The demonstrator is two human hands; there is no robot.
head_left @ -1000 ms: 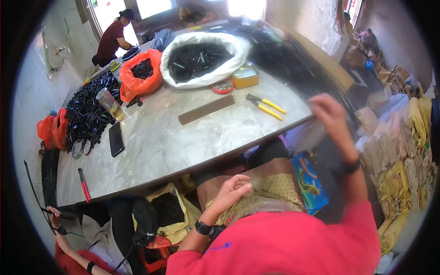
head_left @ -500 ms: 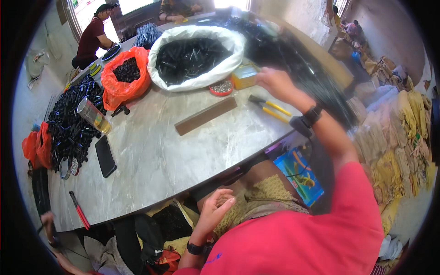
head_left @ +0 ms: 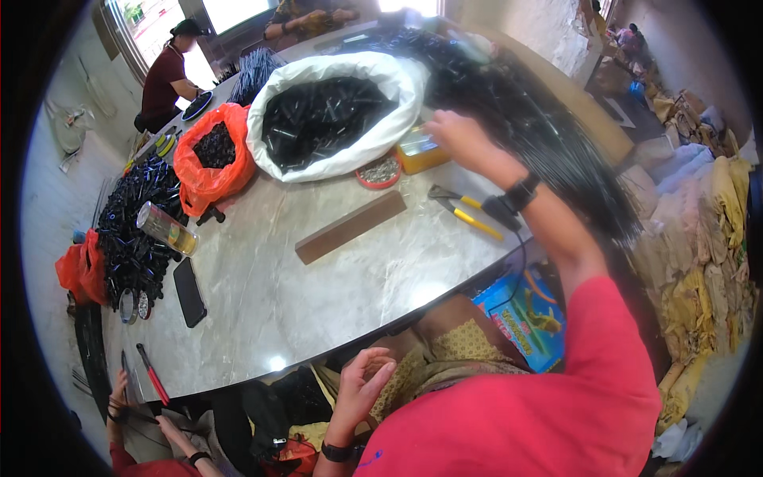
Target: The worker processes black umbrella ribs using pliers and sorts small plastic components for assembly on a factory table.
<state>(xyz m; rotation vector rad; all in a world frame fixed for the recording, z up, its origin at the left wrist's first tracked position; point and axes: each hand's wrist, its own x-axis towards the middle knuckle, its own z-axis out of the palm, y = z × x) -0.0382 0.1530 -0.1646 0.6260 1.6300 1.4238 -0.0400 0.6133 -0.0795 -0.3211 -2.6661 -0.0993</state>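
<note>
My right hand [head_left: 462, 135] reaches over the table beside a yellow open-topped box [head_left: 421, 153]. Its fingers are drawn together at the box's far right corner, and whatever they pinch is too small or hidden to tell. Closer to me lie yellow-handled pliers [head_left: 467, 211], below my right wrist. A red dish [head_left: 378, 173] of small metal pieces stands left of the box. My left hand [head_left: 364, 387] hovers above my lap, off the table edge, loosely curled with thumb apart from the fingers and nothing visible in it.
A white sack [head_left: 262, 119] of short black tubes and a red bag [head_left: 191, 171] of small black parts stand behind a brown bar [head_left: 351, 227]. Leftward are a clear jar [head_left: 167, 229], a phone [head_left: 189, 292], a black heap [head_left: 135, 215] and red-handled pliers [head_left: 152, 374]. Co-workers sit around.
The view has shifted slightly. My right hand has moved a little up and away over the yellow box. My left hand stays over my lap. At lower left, a co-worker's two hands now show.
</note>
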